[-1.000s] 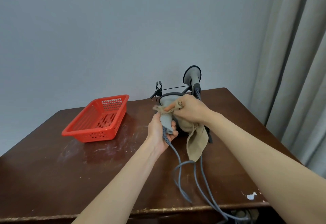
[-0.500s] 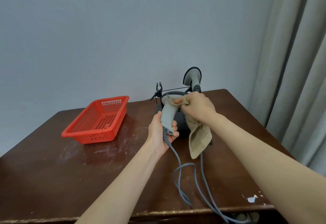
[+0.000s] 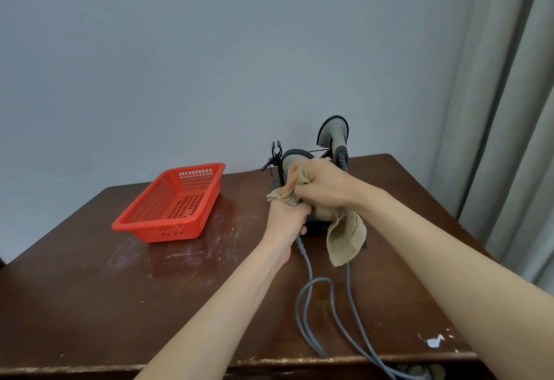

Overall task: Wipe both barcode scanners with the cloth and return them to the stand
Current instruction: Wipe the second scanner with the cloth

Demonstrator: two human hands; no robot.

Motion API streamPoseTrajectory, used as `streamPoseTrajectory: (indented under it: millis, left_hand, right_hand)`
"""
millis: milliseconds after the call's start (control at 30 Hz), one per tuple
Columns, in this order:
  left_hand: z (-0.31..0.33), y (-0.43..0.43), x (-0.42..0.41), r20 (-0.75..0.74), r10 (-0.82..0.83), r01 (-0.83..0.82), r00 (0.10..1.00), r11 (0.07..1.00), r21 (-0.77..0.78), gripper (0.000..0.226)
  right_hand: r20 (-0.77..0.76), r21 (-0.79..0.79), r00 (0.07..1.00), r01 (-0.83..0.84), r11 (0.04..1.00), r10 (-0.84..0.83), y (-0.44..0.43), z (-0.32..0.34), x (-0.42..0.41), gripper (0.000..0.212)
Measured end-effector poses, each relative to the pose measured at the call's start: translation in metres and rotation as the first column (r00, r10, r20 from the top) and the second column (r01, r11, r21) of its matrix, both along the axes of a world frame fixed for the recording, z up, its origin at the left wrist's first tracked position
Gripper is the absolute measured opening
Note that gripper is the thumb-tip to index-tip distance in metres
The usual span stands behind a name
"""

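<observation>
My left hand [image 3: 286, 219] is curled tight around the handle of the grey scanner [image 3: 292, 159], holding it upright just in front of the stand [image 3: 276, 153]. My right hand [image 3: 322, 188] clenches the tan cloth [image 3: 346, 239], bunched against the scanner's body, with its loose end hanging down. The second scanner [image 3: 334, 132] sits on the stand behind.

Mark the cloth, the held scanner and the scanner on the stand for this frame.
cloth [image 3: 347, 239]: head view, hanging lower flap.
held scanner [image 3: 288, 160]: head view, grey head below its dark rim.
scanner on the stand [image 3: 332, 133]: head view, its grey head.
</observation>
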State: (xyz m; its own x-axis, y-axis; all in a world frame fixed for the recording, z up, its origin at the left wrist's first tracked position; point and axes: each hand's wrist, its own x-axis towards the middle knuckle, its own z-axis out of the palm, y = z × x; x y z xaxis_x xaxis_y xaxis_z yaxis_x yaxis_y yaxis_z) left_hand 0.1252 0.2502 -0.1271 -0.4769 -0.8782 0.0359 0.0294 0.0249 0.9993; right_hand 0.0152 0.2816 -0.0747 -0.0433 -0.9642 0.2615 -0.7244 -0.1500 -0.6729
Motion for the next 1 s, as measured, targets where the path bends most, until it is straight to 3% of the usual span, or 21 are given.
streamPoseTrajectory:
  millis: [67, 133, 200, 267, 400, 533, 633, 700, 800, 867, 1000]
  left_hand:
    - [-0.001, 0.001, -0.001, 0.031, 0.005, -0.004, 0.999, 1.000, -0.022, 0.023]
    - [-0.002, 0.002, -0.002, 0.064, -0.004, 0.003, 0.998, 1.000, 0.007, 0.037]
    - [-0.002, 0.002, -0.001, 0.018, -0.029, 0.028, 0.999, 0.998, 0.056, 0.036]
    - [-0.001, 0.001, -0.001, -0.124, -0.038, 0.058, 0.992, 0.986, 0.157, 0.021]
    - [-0.001, -0.007, -0.002, -0.422, 0.089, 0.120, 0.902, 0.888, 0.445, 0.058]
    - [-0.006, -0.009, -0.001, -0.448, 0.082, 0.192, 0.890, 0.824, 0.533, 0.065]
    - [-0.008, -0.012, 0.000, -0.430, 0.096, 0.188, 0.898, 0.799, 0.571, 0.063]
    - [-0.007, -0.014, 0.001, -0.431, 0.096, 0.190, 0.897, 0.798, 0.572, 0.059]
    - [-0.008, -0.018, 0.003, -0.435, 0.118, 0.170, 0.893, 0.806, 0.567, 0.054]
    - [-0.009, -0.017, 0.003, -0.419, 0.107, 0.166, 0.902, 0.809, 0.564, 0.052]
    - [-0.011, -0.016, 0.001, -0.401, 0.062, 0.199, 0.914, 0.794, 0.575, 0.049]
  right_hand:
    - [-0.046, -0.035, 0.997, 0.061, 0.998, -0.063, -0.005, -0.001, -0.002, 0.025]
    - [-0.053, -0.099, 0.969, 0.236, 0.967, -0.242, -0.008, -0.004, -0.009, 0.020]
    - [-0.037, -0.116, 0.940, 0.334, 0.935, -0.340, -0.009, -0.009, -0.013, 0.008]
    - [0.027, -0.102, 0.946, 0.325, 0.940, -0.324, -0.009, -0.017, -0.009, 0.007]
    - [0.179, -0.056, 0.968, 0.189, 0.980, -0.176, -0.002, -0.037, 0.004, 0.020]
    - [0.027, -0.099, 0.954, 0.301, 0.948, -0.300, -0.004, -0.035, -0.004, 0.029]
    - [-0.006, -0.095, 0.910, 0.412, 0.906, -0.414, -0.012, -0.032, -0.014, 0.037]
    - [0.075, -0.048, 0.940, 0.338, 0.940, -0.334, -0.010, -0.033, -0.013, 0.038]
    - [0.249, 0.011, 0.966, 0.072, 0.997, -0.072, 0.005, -0.032, 0.000, 0.041]
    - [0.174, -0.012, 0.982, 0.082, 0.997, -0.078, 0.006, -0.032, 0.000, 0.039]
    - [-0.070, -0.036, 0.932, 0.354, 0.935, -0.356, -0.007, -0.027, -0.007, 0.047]
